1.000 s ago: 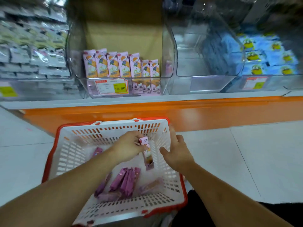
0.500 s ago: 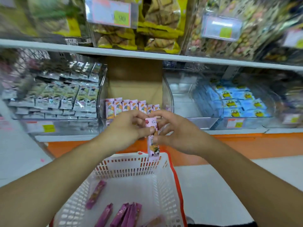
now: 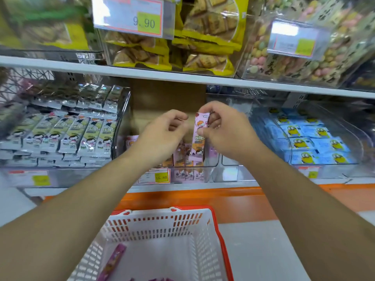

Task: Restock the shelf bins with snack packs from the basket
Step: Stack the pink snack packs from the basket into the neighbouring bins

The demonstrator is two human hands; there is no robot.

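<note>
My right hand [image 3: 227, 130] pinches a pink snack pack [image 3: 198, 136] upright over the middle clear bin [image 3: 213, 169], which holds a row of the same pink packs [image 3: 180, 157]. Just left of the pack, my left hand [image 3: 162, 134] hovers with its fingers curled, and I see nothing in it. Below, the white basket with a red rim [image 3: 221, 240] holds a purple pack [image 3: 113, 260] and more packs at the bottom edge of the view.
Left bin [image 3: 60, 175] is stacked with white-green packs [image 3: 71, 134]. Right bin [image 3: 355, 142] holds blue packs [image 3: 316, 142]. The upper shelf [image 3: 182, 77] hangs close above with yellow biscuit bags [image 3: 203, 47]. An orange base strip [image 3: 203, 199] runs under the bins.
Both hands rose from the basket to the middle bin with the pink pack. The pack passed from my left hand to my right, and the left hand let go.
</note>
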